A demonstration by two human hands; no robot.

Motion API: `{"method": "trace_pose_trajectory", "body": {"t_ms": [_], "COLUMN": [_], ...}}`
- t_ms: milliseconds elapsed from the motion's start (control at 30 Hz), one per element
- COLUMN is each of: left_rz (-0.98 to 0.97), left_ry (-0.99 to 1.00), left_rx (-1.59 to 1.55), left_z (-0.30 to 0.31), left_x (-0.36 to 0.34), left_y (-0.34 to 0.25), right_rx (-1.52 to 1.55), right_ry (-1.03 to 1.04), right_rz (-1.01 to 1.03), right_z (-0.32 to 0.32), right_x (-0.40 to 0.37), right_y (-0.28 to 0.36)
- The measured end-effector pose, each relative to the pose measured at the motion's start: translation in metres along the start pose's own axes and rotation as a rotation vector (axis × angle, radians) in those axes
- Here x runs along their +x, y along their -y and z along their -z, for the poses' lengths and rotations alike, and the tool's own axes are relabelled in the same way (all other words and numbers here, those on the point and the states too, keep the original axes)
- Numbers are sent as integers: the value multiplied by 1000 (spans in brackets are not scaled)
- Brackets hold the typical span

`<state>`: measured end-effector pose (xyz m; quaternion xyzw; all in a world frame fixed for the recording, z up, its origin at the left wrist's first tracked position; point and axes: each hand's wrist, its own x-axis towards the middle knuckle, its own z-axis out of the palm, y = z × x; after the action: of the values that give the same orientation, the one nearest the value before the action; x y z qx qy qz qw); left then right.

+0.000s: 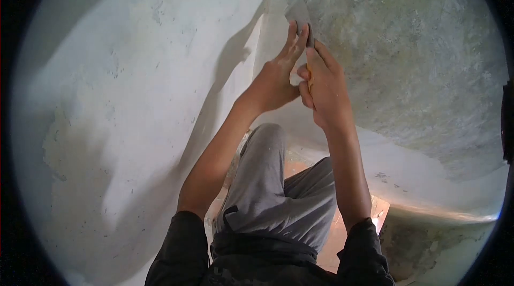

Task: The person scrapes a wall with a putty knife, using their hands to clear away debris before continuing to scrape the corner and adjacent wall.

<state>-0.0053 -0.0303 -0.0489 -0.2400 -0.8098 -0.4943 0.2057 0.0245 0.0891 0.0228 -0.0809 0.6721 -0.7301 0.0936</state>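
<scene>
My right hand [326, 82] is wrapped round the orange handle of a putty knife [301, 13], whose grey blade points up and lies against the wall near the corner. Two fingers of my left hand [278, 74] are stretched up and rest on the blade, while its thumb reaches toward my right hand. Behind the blade, the right-hand wall [396, 45] is mottled grey-green, with a paler strip beside the corner.
A whitish wall [134, 82] with small chips and a darker patch fills the left side, crossed by arm shadows. My bent legs in grey trousers [262, 179] are below, over a tiled floor [334, 238]. A grey-green surface shows at the lower right.
</scene>
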Motion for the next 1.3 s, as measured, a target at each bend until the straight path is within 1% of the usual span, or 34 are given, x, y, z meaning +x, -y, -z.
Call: {"method": "trace_pose_trajectory", "body": {"t_ms": [100, 200, 300, 400, 500, 567, 600, 667, 700, 767, 833, 900, 933, 1000, 1067, 1133, 1200, 1267, 1300], "left_rz": [9, -10, 20, -9, -27, -43, -29, 7, 34, 46, 89, -26, -38, 70, 35, 142, 153, 167, 142], "left_ry": [22, -24, 39, -32, -17, -30, -31, -10, 9, -6, 2, -73, -82, 0, -27, 101, 113, 139, 145], "left_rx": [-24, -6, -57, -18, -22, -16, -22, -41, -54, -37, -36, 23, 30, 32, 3, -85, -64, -48, -57], "left_z": [2, 2, 4, 4, 1, 6, 5, 4, 6, 6, -2, 3, 8, 8, 11, 14, 12, 6, 1], "left_x": [0, 1, 2, 4, 7, 14, 9, 7, 10, 14, 6, 12, 17, 12, 11, 8, 6, 3, 1], "left_y": [2, 1, 1, -1, 0, -1, -3, -7, -9, -9, -8, -8, -9, -13, -15, -23, -28, -27, -22], "right_rx": [10, 29, 18, 25, -25, -20, -20, -17, -20, -58, -69, -63, -45, -16, -43, -12, 9, 95, 95], "right_ry": [-57, -13, -7, -24, -2, -32, -34, 41, 44, 1, -4, -10, 22, 39, 40, 32, 31, 50, 46], "right_rz": [36, -10, 24, 15, 48, 8, 2, 43, 55, 11, 28, 80, 62, 13, 60, 71, 83, 82, 81], "right_z": [-4, -4, -3, -5, 0, -6, -2, 7, 6, 3, 11, 11, 8, 8, 11, 13, 19, 26, 29], "right_x": [4, -1, 4, 1, 5, 1, 2, 10, 10, 9, 17, 21, 19, 7, 10, 3, 0, -1, -3], "right_y": [-1, 2, 3, 7, 10, 15, 13, 10, 12, 16, 11, 13, 15, 7, 2, -3, -9, -18, -23]}}
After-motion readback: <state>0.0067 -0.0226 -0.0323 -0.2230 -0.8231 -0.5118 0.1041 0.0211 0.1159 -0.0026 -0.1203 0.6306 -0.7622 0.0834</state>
